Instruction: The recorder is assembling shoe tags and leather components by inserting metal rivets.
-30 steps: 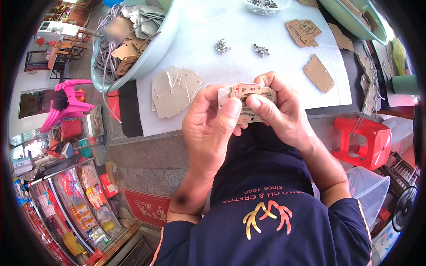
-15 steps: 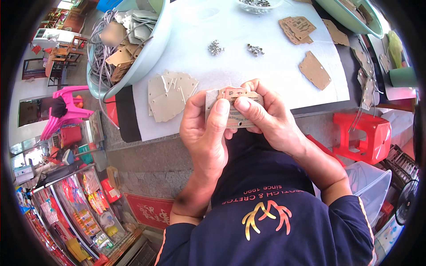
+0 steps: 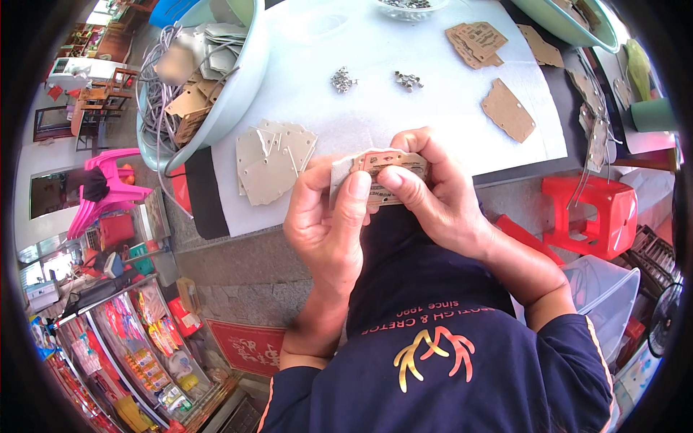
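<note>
A small flat brown cardboard tag [image 3: 382, 177] with dark print is held just above the near edge of the white cloth-covered counter [image 3: 433, 108]; it is gripped from both sides, the left hand [image 3: 328, 231] pinching its left end with the thumb laid over the front and the fingers [image 3: 307, 191] curled behind, the right hand [image 3: 440, 195] closed on its right end with the thumb pressed on the lower edge; a grey backing piece is seen behind the tag on the left hand's side. On the counter, just left of the tag, a loose stack of grey-brown cardboard tags [image 3: 271, 159] is spread, with thin white ties lying across it; further left, a pale green plastic basin [image 3: 245, 79] is filled with more cardboard pieces and grey cords. Beyond the tag, toward the far edge of the counter, two small heaps of silver metal eyelets [image 3: 345, 79] are set near each other; to the right of these, a single brown cardboard tag [image 3: 509, 110] lies flat, and a small pile of printed brown tags [image 3: 476, 40] lies further back. Right of the counter and lower, a red plastic stool [image 3: 595, 209] is seen on the floor.
</note>
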`<state>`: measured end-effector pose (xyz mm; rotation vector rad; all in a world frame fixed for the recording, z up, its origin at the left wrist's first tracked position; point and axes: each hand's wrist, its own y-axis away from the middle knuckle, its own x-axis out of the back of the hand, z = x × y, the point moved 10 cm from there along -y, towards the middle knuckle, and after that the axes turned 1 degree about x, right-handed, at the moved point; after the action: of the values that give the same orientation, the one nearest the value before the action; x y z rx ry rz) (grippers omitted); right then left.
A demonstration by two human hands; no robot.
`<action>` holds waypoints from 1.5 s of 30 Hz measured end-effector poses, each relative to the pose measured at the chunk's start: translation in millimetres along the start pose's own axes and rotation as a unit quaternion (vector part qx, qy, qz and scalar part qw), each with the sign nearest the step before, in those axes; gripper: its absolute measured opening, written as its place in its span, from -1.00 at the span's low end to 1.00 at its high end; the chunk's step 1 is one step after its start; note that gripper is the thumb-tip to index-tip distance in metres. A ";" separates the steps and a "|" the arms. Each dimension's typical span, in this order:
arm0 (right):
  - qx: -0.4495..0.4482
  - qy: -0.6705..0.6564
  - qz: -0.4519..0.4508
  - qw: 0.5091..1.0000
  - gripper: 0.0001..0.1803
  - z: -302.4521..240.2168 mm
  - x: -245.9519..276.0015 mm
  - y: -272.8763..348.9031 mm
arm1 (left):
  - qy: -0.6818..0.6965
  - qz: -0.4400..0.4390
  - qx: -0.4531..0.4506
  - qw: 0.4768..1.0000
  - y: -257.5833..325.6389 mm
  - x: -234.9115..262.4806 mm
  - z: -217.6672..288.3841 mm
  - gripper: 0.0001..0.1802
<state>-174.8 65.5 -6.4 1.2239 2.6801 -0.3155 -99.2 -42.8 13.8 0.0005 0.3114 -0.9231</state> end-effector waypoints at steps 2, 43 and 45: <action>0.045 0.034 0.017 0.998 -0.73 -2.4 7.2 2.0 | 0.000 -0.005 -0.029 1.000 -0.7 0.7 4.3 -0.86; 0.038 0.317 -0.189 0.929 -0.77 -23.0 -0.4 -18.9 | 0.127 -0.024 0.122 0.984 2.5 13.2 -37.8 -0.80; 0.025 0.334 -0.141 0.932 -0.77 -25.9 14.3 -41.0 | 0.161 -0.017 0.139 0.977 1.9 13.5 -42.4 -0.78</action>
<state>-217.1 56.4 19.8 1.1025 3.4615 0.0119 -101.3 -46.6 -30.6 0.4064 0.4818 -0.9936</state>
